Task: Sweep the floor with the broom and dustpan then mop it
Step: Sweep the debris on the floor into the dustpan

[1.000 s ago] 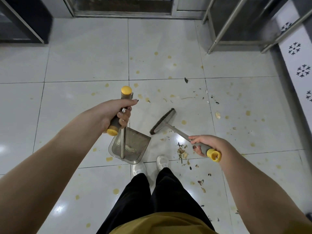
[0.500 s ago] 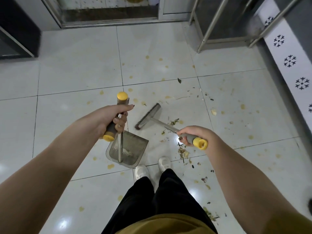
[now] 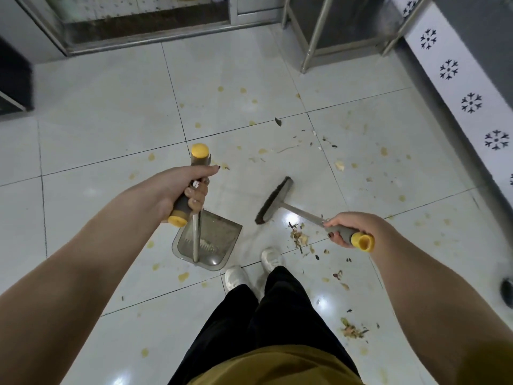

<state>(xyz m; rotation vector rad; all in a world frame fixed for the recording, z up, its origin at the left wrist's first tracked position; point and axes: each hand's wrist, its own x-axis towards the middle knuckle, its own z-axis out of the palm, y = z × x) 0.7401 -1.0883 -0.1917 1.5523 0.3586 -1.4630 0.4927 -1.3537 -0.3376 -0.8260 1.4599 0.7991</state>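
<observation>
With the left hand (image 3: 177,190) closed on the dustpan (image 3: 208,240) handle and the right hand (image 3: 349,227) closed on the broom (image 3: 273,201), the debris pile (image 3: 299,237) lies behind the bristles, so a forward stroke risks missing it and scattering scraps across the floor (image 3: 111,107).

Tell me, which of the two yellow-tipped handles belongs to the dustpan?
The one in the left hand: its metal rod runs straight down into the dustpan. The handle in the right hand leads to the broom.
</observation>
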